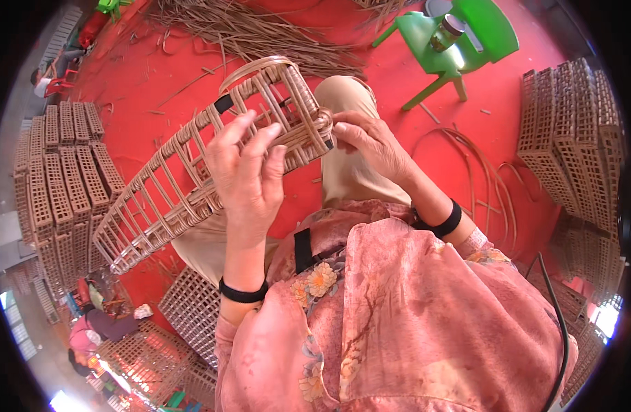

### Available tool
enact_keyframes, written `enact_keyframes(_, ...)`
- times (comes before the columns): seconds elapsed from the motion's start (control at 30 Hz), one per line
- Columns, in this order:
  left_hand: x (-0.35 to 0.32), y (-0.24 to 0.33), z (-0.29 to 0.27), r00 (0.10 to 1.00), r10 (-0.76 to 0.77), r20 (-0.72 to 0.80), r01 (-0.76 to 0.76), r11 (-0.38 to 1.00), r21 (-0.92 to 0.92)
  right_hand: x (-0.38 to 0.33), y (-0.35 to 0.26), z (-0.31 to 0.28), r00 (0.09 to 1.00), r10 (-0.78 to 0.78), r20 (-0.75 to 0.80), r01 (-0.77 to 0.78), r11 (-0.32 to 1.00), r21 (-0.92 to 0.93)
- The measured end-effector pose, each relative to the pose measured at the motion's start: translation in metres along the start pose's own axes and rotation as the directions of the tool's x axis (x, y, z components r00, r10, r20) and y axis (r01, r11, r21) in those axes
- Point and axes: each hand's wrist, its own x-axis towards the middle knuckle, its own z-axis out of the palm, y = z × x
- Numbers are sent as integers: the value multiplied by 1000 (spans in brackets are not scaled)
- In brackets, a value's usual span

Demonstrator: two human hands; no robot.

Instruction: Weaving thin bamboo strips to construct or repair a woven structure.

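Observation:
A long brown woven rattan frame (166,180) with open slats and dark bands lies tilted across my lap, its wide end up and to the right. Over its middle is my left hand (250,168), fingers raised and apart, gripping nothing. Whether its palm edge touches the slats I cannot tell. At the frame's right corner, a knot of wound rattan (322,121) bulges out. Beside that knot my right hand (374,143) has its thumb and fingers pinched together. What lies between those fingertips is hidden.
Loose rattan strips (257,34) are heaped on the red floor (140,82) ahead. A green plastic chair (425,51) holds a lidded jar (447,33). Stacked woven panels stand left (68,165) and right (569,130). Coiled strips (490,178) lie right. Another person (99,329) sits lower left.

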Motion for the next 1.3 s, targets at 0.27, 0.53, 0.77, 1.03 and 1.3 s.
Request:
enact_keyframes(0.27, -1, -3, 16, 985, 48, 168, -87, 969, 233, -27, -2, -38, 995, 47, 84, -40, 995, -91)
enact_keyframes(0.53, -6, -4, 14, 980, 50, 192, -98, 963, 253, -49, -30, -52, 942, 335, 10, -329, 921, 210)
enact_keyframes(0.77, -9, 0, 13, 985, 3, 171, -33, 985, 170, -3, -123, -22, 986, -34, 165, 43, 998, -52)
enact_keyframes(1.03, -1, 12, 17, 990, 27, 135, -55, 977, 208, 21, -116, -31, 978, 17, 207, -47, 989, 143)
enact_keyframes(1.3, 8, 33, 13, 985, 55, 162, -103, 946, 307, 28, -39, -86, 986, 100, 132, -82, 987, -137)
